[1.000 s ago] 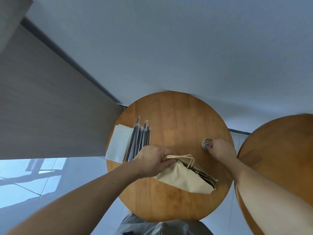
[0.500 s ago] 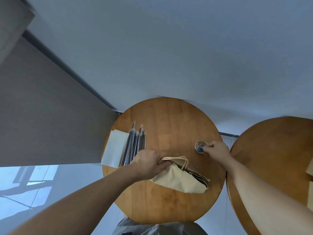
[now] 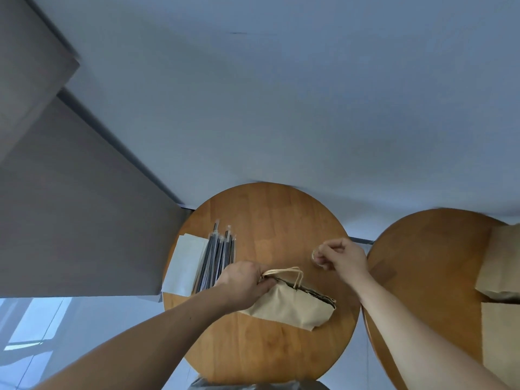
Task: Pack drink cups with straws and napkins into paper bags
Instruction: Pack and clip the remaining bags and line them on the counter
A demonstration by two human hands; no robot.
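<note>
Counting outward from the one paper bag (image 3: pixel 292 308), which lies flat on its side on the round wooden surface (image 3: pixel 267 220): 2 twine handles at its mouth. The left hand (image 3: pixel 242 285) is at that mouth end, fingers curled tight round the edge and handles. The right hand (image 3: pixel 342 256) is beyond the bag and apart from it, fingers curled in and pinching one small round item (image 3: pixel 314 254), mostly hidden. Left of the bag is one bundle of wrapped dark straws (image 3: pixel 218 257), too many overlapping to count, lying partly over one white stack of napkins (image 3: pixel 184 263). Right of the bag is a second round surface (image 3: pixel 427 263) with 2 brown paper pieces (image 3: pixel 503 263). Pale wall (image 3: pixel 281 94) beyond the bag; grey panel (image 3: pixel 70 220) far left.
</note>
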